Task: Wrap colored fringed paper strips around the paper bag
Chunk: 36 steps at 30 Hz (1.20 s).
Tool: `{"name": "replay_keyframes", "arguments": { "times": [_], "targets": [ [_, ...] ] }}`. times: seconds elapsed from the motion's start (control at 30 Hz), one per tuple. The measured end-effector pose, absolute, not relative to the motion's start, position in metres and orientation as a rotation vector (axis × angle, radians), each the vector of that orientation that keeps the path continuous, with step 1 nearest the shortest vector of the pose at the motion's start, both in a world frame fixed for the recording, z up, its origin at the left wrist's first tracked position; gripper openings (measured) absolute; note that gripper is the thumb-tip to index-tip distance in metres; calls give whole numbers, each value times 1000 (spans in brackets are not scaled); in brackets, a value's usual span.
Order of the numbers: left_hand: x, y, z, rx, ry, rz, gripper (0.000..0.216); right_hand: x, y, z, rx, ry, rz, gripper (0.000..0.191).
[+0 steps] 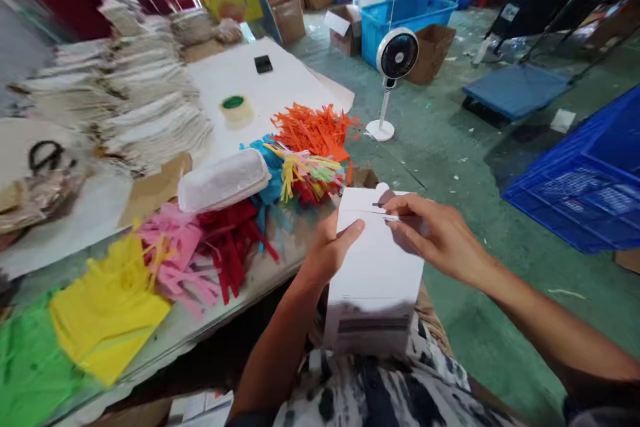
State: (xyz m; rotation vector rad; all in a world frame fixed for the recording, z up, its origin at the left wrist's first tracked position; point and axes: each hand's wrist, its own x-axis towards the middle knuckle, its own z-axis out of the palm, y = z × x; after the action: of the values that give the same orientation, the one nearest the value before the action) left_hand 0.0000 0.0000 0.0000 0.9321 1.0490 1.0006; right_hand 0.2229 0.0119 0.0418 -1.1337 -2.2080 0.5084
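A white cardboard box [376, 260] rests on my lap, its top face crossed by a dark slit near the far end. My left hand [327, 250] grips its left edge, with the thumb lying flat on top. Over the slit, my right hand [435, 233] is closed in a pinch; a thin white edge shows between the fingertips, but I cannot make out what it belongs to. On the table to my left lie fringed paper bundles: orange [317, 130], multicoloured [313, 173], dark red [233, 240], pink [175, 247], yellow [110, 307] and green [37, 360].
A translucent plastic container [224, 180] sits among the fringes. Farther back on the table [285, 87] are a tape roll [236, 111], a black phone-like object [263, 64] and stacked paper [150, 113]. A white fan [384, 107] and blue crates [585, 180] stand on the floor.
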Motion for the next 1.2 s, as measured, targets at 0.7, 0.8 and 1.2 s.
{"name": "replay_keyframes", "arguments": {
  "times": [0.7,0.8,1.2],
  "targets": [
    [-19,4,-11,703,1042,1239,48,216,28,30,-994,-2083,295,24],
    [-20,6,-10,666,1060,1264,50,217,31,29,-1033,-2081,294,24],
    [-37,16,-9,804,1145,1436,47,205,71,-18,-1130,-1452,1378,55]
  ]
}}
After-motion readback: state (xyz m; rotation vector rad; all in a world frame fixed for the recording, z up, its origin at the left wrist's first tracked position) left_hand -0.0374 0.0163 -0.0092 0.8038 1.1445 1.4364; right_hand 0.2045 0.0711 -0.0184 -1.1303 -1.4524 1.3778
